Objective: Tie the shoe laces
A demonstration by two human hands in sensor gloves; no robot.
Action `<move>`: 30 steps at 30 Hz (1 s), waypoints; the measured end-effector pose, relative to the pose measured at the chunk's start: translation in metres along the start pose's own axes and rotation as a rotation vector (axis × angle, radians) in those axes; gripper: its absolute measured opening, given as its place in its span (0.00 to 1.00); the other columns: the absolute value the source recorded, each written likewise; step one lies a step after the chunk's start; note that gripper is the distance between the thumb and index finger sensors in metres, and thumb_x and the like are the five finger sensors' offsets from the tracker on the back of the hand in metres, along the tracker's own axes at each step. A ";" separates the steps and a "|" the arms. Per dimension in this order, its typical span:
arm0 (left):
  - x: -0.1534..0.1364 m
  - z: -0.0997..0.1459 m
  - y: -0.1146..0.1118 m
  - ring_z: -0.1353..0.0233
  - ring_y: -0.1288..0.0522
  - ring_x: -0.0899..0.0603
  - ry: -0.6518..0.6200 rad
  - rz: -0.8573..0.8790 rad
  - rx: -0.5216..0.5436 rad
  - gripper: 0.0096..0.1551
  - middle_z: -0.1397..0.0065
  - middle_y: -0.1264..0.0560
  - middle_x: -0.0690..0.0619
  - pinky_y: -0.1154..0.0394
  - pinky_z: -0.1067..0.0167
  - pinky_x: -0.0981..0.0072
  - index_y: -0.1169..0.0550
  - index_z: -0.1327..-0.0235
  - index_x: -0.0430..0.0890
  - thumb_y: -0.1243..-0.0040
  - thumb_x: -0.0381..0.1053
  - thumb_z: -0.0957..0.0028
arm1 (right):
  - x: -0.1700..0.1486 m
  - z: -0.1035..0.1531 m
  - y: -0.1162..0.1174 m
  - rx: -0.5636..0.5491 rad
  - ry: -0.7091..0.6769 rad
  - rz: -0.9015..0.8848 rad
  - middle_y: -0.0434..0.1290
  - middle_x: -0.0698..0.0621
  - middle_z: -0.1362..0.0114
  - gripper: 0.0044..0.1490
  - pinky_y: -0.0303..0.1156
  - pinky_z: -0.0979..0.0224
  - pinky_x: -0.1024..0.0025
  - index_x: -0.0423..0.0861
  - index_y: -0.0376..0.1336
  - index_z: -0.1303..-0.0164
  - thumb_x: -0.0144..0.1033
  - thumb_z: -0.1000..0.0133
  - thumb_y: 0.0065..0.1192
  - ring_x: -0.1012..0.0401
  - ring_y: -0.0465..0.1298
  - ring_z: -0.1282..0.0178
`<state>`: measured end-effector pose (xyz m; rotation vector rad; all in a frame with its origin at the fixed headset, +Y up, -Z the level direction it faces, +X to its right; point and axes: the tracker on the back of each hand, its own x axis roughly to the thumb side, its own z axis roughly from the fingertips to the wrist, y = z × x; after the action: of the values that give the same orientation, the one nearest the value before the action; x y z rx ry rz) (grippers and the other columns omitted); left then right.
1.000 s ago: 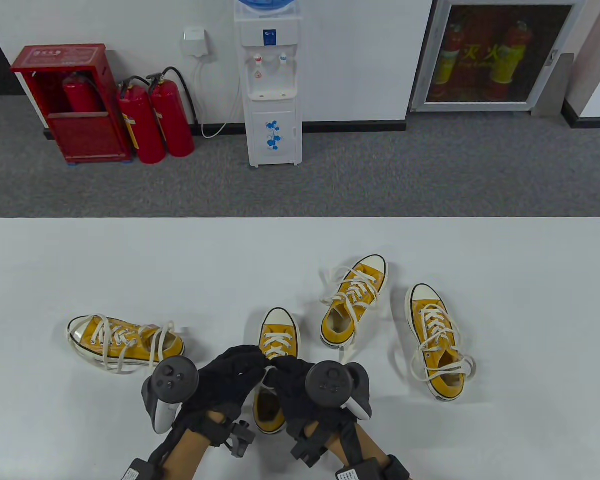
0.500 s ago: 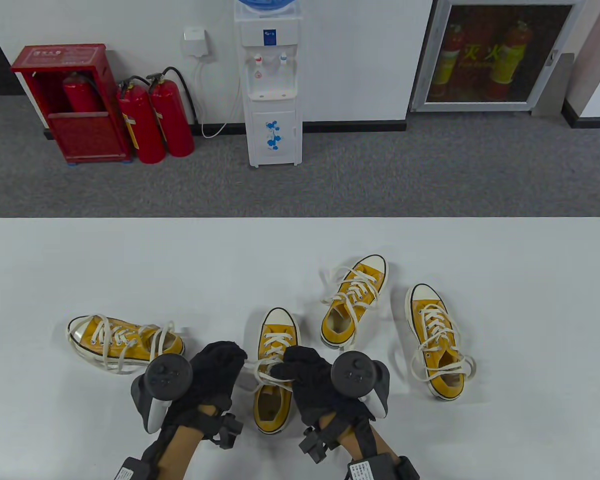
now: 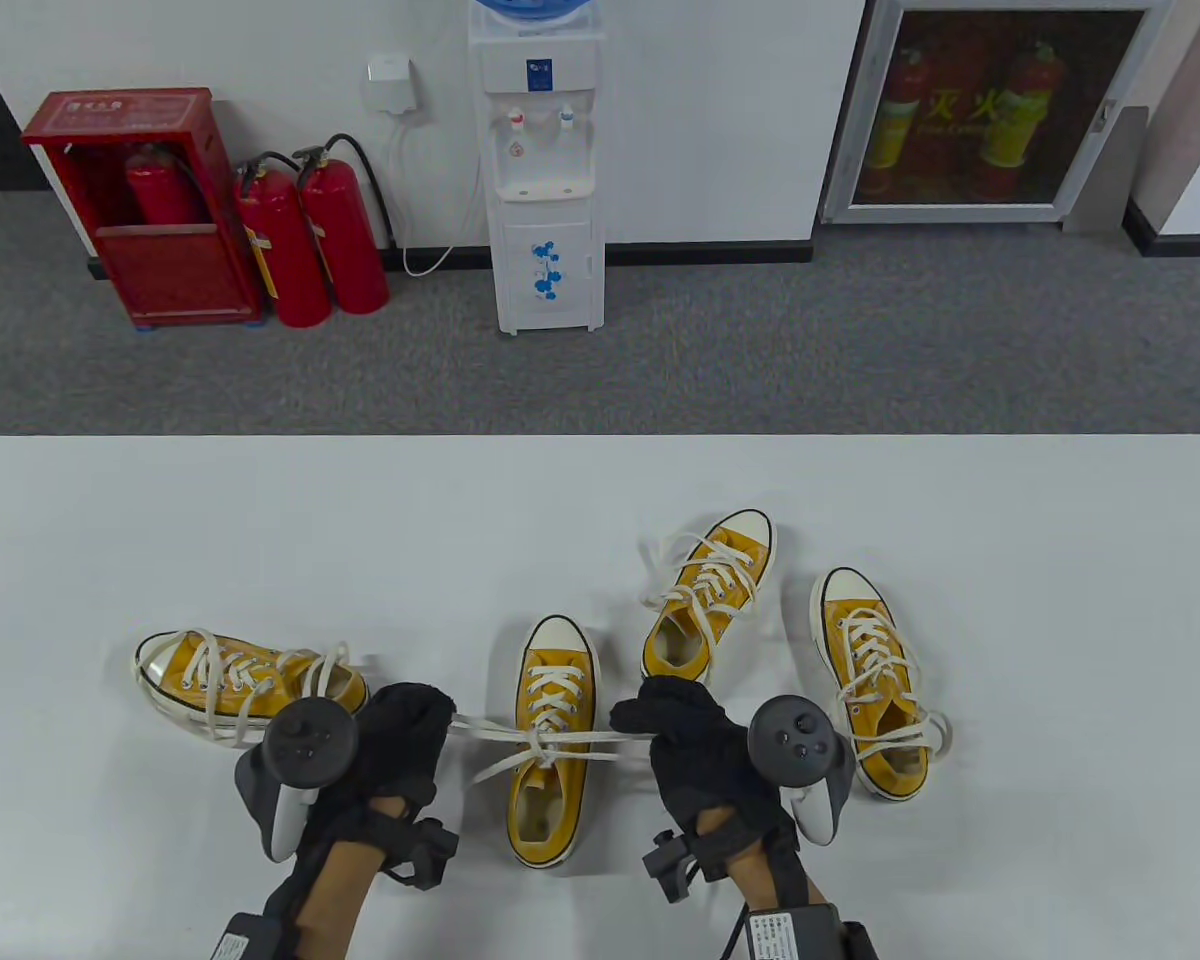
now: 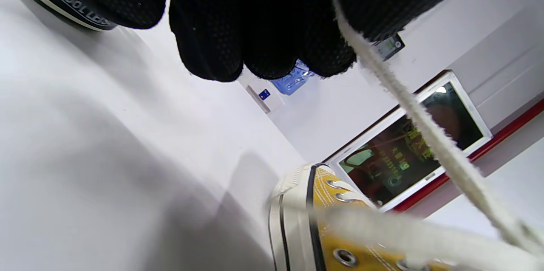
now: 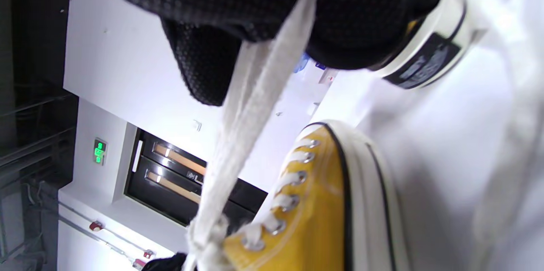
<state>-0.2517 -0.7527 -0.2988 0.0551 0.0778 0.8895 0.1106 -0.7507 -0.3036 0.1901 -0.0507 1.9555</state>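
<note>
I see the middle shoe [image 3: 550,740] near the table's [image 3: 600,500] front edge, toe pointing away. Left hand [image 3: 400,735] and right hand [image 3: 695,745] sit either side of it, each pinching a lace [image 3: 560,738] loop, taut across the knot.

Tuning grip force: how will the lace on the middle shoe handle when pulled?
Likely floppy: the lace runs straight only where the left hand and right hand pull it; a free end droops. Woven, fuzzy surface probably grips well. The shoe may slide.
</note>
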 end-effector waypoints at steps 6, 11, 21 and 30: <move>-0.004 -0.001 0.004 0.40 0.17 0.37 0.015 -0.051 0.000 0.20 0.32 0.19 0.48 0.29 0.36 0.34 0.15 0.50 0.53 0.37 0.58 0.50 | -0.012 -0.003 -0.011 -0.013 0.043 -0.007 0.68 0.47 0.28 0.26 0.64 0.30 0.42 0.48 0.78 0.48 0.21 0.54 0.65 0.53 0.78 0.55; -0.002 0.000 0.005 0.41 0.17 0.37 0.021 -0.082 0.005 0.20 0.33 0.19 0.48 0.28 0.38 0.35 0.15 0.51 0.52 0.37 0.58 0.50 | -0.016 -0.004 -0.012 -0.010 0.051 -0.001 0.69 0.47 0.30 0.26 0.64 0.31 0.42 0.47 0.78 0.47 0.20 0.54 0.65 0.53 0.78 0.55; 0.011 0.003 -0.006 0.37 0.19 0.36 -0.054 -0.101 -0.039 0.26 0.28 0.22 0.46 0.33 0.33 0.30 0.18 0.42 0.52 0.37 0.60 0.50 | -0.006 -0.003 -0.010 -0.024 0.005 0.046 0.65 0.47 0.25 0.27 0.60 0.27 0.39 0.48 0.74 0.40 0.25 0.51 0.64 0.52 0.75 0.43; 0.031 0.009 -0.028 0.33 0.24 0.35 -0.207 -0.272 -0.256 0.42 0.24 0.28 0.45 0.40 0.29 0.26 0.27 0.28 0.53 0.38 0.71 0.54 | 0.022 0.005 -0.004 -0.034 -0.074 0.238 0.60 0.48 0.21 0.33 0.46 0.23 0.31 0.51 0.68 0.31 0.45 0.48 0.66 0.44 0.64 0.24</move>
<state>-0.2096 -0.7463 -0.2939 -0.1003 -0.2176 0.6123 0.1068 -0.7294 -0.2953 0.2424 -0.1614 2.1826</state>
